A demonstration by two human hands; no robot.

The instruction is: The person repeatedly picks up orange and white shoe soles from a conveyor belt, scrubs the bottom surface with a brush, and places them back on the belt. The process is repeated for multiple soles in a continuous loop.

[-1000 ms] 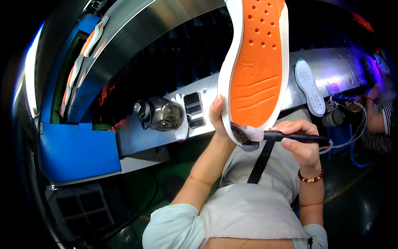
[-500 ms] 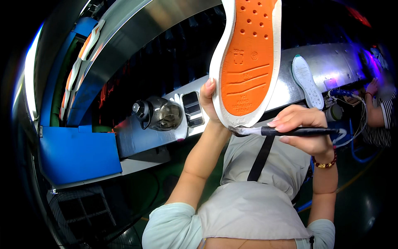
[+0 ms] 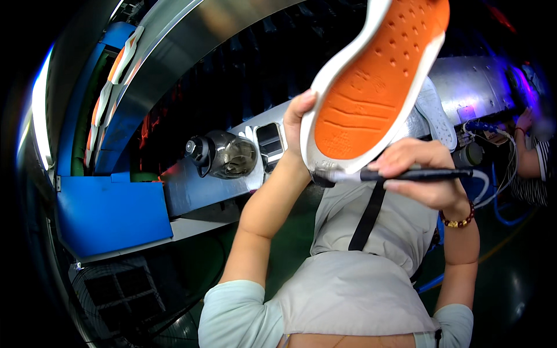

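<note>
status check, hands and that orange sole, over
Left hand grips shoe sole, orange side up. Right hand holds brush, tip at sole's heel edge. Nothing in the way.

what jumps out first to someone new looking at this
The orange sole with its white rim, held up high at centre by the left hand. Just below it the right hand holds a brush level, its tip at the sole's lower edge. A dark jug sits on the metal bench to the left.
</note>
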